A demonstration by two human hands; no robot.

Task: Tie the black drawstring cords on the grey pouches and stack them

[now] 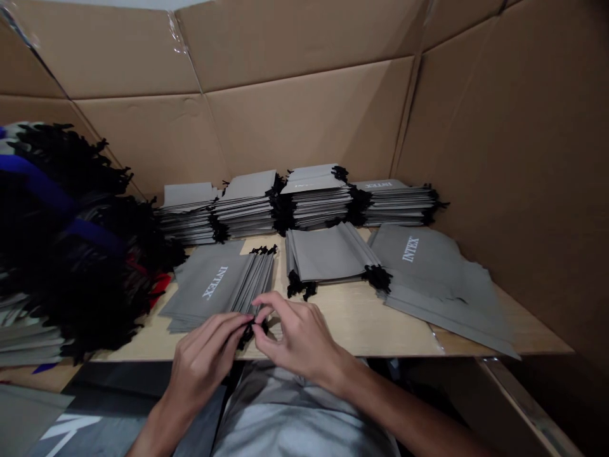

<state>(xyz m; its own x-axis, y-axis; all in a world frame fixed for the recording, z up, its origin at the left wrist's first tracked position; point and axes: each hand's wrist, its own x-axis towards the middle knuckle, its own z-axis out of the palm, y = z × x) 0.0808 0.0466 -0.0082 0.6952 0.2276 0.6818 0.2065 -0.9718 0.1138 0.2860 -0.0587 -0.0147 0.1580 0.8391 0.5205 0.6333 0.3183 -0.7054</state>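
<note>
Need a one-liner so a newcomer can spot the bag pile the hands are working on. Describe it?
On the pale wooden tabletop boxed in by cardboard walls, look along the front row, left of centre. It's the fanned pile of grey INTEX drawstring bags, the only pile whose black cords sit between the left hand and right hand.

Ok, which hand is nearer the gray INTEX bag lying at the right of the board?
The right hand. It is left of the gray INTEX bag and closer to the person's body; the left hand is farther left, beyond the right hand.
</note>
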